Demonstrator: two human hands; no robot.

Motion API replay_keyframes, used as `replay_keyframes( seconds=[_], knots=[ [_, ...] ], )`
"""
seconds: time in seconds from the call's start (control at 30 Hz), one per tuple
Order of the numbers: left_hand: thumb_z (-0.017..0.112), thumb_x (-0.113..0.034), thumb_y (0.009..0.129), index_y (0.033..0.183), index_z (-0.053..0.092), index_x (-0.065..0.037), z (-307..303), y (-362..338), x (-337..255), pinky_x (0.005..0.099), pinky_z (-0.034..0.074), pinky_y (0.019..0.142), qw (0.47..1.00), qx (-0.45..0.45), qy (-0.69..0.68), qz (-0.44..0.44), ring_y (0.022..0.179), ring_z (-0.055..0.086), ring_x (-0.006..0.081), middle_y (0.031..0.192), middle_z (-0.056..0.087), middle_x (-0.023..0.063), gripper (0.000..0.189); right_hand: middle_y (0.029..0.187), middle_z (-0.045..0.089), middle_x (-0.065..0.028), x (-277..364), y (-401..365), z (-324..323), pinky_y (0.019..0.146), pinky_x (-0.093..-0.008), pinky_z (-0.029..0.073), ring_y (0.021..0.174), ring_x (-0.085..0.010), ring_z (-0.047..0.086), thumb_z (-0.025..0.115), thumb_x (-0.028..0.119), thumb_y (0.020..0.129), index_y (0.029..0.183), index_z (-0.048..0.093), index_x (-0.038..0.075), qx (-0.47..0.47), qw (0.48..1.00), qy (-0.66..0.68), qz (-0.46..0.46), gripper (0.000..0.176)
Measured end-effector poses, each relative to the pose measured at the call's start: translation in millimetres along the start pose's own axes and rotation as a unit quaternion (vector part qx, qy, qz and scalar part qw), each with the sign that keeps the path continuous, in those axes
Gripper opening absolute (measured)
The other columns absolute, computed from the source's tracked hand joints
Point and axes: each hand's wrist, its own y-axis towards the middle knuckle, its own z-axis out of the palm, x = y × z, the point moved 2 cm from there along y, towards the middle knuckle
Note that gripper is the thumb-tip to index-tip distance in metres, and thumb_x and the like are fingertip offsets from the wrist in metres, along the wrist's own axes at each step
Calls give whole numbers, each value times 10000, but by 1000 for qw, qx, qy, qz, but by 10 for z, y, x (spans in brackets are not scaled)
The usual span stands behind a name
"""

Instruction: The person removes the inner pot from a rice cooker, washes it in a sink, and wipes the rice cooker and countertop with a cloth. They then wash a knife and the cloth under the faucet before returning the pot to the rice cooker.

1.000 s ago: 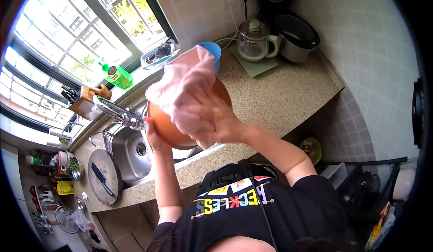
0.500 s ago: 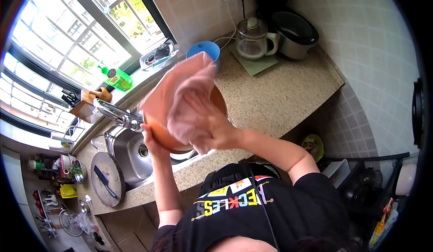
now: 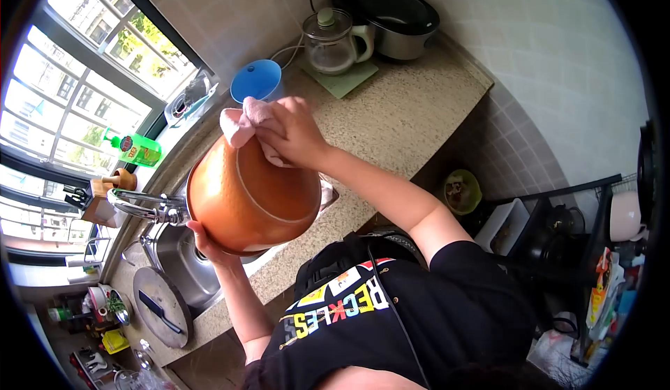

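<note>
An orange, copper-coloured round pot (image 3: 255, 191) is tilted over the sink's edge, its outer wall facing me. My left hand (image 3: 211, 249) grips it from below at the near left, thumb against the wall and the other fingers hidden behind. A pale pink cloth (image 3: 239, 126) is bunched in my right hand (image 3: 296, 137), which presses it on the pot's far upper edge. Beside the pot's left side is the chrome faucet (image 3: 150, 208). Part of the steel sink (image 3: 178, 257) shows underneath.
A blue bowl (image 3: 257, 81) stands just beyond the cloth. Further back are a glass kettle (image 3: 328, 45) on a green mat and a rice cooker (image 3: 398, 24). A cleaver (image 3: 159, 310) lies on the round board (image 3: 162, 278). Green soap bottle (image 3: 139, 150) stands on the sill.
The pot has turned so its outer wall now faces me. The cloth, spread over it before, is bunched at the far edge with my right hand. My view has shifted right.
</note>
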Motion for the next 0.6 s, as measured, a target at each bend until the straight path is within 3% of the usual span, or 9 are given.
replay_keyframes(
  seconds=[0.07,0.1,0.17,0.2,0.27,0.33,0.43,0.53,0.6],
  knots=[
    [437,-524,902,1302,394,33,9,48,26,433,372,1004,1000,-17,-17,-11,1173,478,305,1283,482,178,687,972,501,-182,44,-161,134,780,-439,394,900,-361,489,652,351,773,989,521,72,14,987,154,52,377],
    [437,-524,902,1302,394,33,-88,67,27,433,372,1004,1000,-19,-15,-10,1173,478,305,1283,482,178,687,975,479,-183,180,-258,108,795,-443,382,913,-365,472,660,334,773,975,509,60,-33,992,119,3,372],
    [433,-523,905,1252,446,35,-349,136,22,427,401,976,998,32,25,-44,1115,523,294,1227,526,170,658,970,450,-180,416,-469,54,835,-453,367,956,-378,453,689,303,754,977,495,45,63,976,208,11,393],
    [407,-531,910,1256,449,36,-263,127,17,423,398,984,999,-19,44,-25,1144,509,295,1255,508,181,666,993,439,-174,529,-577,-9,837,-472,359,955,-380,449,708,304,733,994,501,66,82,970,230,-1,410],
    [399,-522,917,1257,443,43,-581,191,77,416,394,987,993,-62,102,-2,1126,522,288,1243,518,176,661,1044,430,-135,769,-737,-157,864,-431,368,999,-332,434,747,287,679,1055,528,93,126,978,163,-47,476],
    [410,-461,935,1244,446,30,-253,88,96,404,421,956,992,-93,73,-51,1089,545,274,1228,527,162,582,1121,428,-145,930,-773,-244,879,-433,369,1035,-338,436,748,282,650,1060,543,104,147,984,36,-98,492],
    [538,-289,921,992,595,-13,253,-47,160,250,481,663,977,-122,174,2,753,606,134,874,639,72,291,1105,458,-127,951,-624,-171,897,-449,330,1061,-285,438,706,380,684,1064,581,169,94,985,-26,-143,452],
    [552,-210,914,827,617,-14,294,-90,4,214,438,576,952,83,291,-47,628,564,90,702,620,31,224,1093,498,-118,929,-321,-172,893,-452,344,1044,-278,469,649,427,723,1092,567,178,49,987,-18,-153,453],
    [561,-188,898,749,599,-10,415,-128,-105,211,399,531,938,55,342,-9,574,528,80,648,595,25,235,1045,521,-110,797,-22,-84,803,-451,435,949,-305,554,593,453,791,1155,471,176,123,986,8,-116,474]
  ],
)
